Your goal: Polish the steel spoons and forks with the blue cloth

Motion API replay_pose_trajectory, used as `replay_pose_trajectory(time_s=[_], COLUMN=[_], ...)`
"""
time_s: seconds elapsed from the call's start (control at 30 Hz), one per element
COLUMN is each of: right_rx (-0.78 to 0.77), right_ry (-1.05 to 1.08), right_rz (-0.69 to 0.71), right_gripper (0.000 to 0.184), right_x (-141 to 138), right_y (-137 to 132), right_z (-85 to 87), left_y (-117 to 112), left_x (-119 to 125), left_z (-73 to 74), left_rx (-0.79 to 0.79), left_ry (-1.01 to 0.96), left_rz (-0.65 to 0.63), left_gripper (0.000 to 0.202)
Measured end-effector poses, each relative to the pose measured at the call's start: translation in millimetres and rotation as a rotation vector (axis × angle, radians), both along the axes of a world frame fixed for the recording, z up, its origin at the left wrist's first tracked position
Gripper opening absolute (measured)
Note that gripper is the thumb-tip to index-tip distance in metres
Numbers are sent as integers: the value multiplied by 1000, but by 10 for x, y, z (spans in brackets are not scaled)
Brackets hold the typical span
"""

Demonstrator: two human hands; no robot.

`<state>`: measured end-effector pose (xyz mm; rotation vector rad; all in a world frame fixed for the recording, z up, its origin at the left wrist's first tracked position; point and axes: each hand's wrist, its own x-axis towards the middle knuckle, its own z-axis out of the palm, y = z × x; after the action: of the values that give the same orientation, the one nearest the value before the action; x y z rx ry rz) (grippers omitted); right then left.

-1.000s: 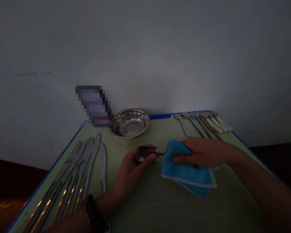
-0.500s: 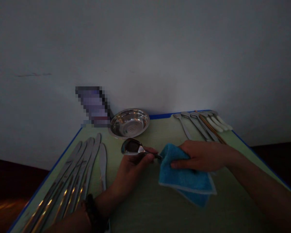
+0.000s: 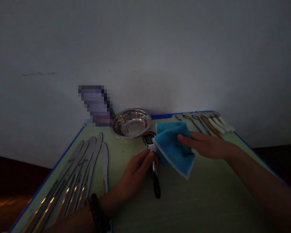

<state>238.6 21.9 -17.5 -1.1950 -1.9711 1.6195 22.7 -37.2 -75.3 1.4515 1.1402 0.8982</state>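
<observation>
My left hand (image 3: pixel 135 171) pinches the neck of a metal spoon (image 3: pixel 153 161), whose bowl points away from me and whose dark handle points toward me. My right hand (image 3: pixel 208 145) holds a folded blue cloth (image 3: pixel 173 147) and presses it against the spoon's bowl, hiding part of it. Both hands are over the middle of a pale green table (image 3: pixel 208 200) with a blue edge.
A shiny steel bowl (image 3: pixel 131 122) stands at the back by the wall. Several table knives (image 3: pixel 80 181) lie in a row at the left. Several spoons and white-handled utensils (image 3: pixel 203 123) lie at the back right. A blurred-out object (image 3: pixel 97 105) leans on the wall.
The spoon has been turned from lying sideways to pointing bowl-away, handle toward me. My right hand has lifted the cloth up and back onto the spoon's bowl.
</observation>
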Motion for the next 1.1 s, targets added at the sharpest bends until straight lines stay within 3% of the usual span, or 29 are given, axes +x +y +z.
replay_pose_trajectory(time_s=[0.13,0.27,0.37,0.47,0.57,0.63,0.87,0.97,1.1], right_rx=[-107,-180,-251,-450,-615,-668,-673,-567,-348], right_ry=[104,280,437,618,747,785,790,729,607], right_rz=[-108,-232,-422,-515,-428,-373,-321,-268,-293], right_gripper=[44,41,35,31,31,32,25,18,23], right_x=[-130,-287,-372,-380,-345,-327,-332,-348,-396], right_y=[-31,-57,-55,-26,0,3,-18,-49,-81], right_z=[-176,-488,-668,-708,-652,-611,-633,-672,-723], left_y=[-20,-32,-38,-33,-23,-22,-36,-29,-37], left_x=[25,45,41,31,23,18,15,31,41], left_z=[64,72,44,17,15,30,78,67,57], left_rx=[-34,-16,-40,-47,-12,24,49,78,60], left_ry=[80,145,148,78,14,42,239,299,264], left_rz=[-84,-119,-91,13,145,159,-51,-61,-115], left_gripper=[30,32,33,31,32,33,36,36,30])
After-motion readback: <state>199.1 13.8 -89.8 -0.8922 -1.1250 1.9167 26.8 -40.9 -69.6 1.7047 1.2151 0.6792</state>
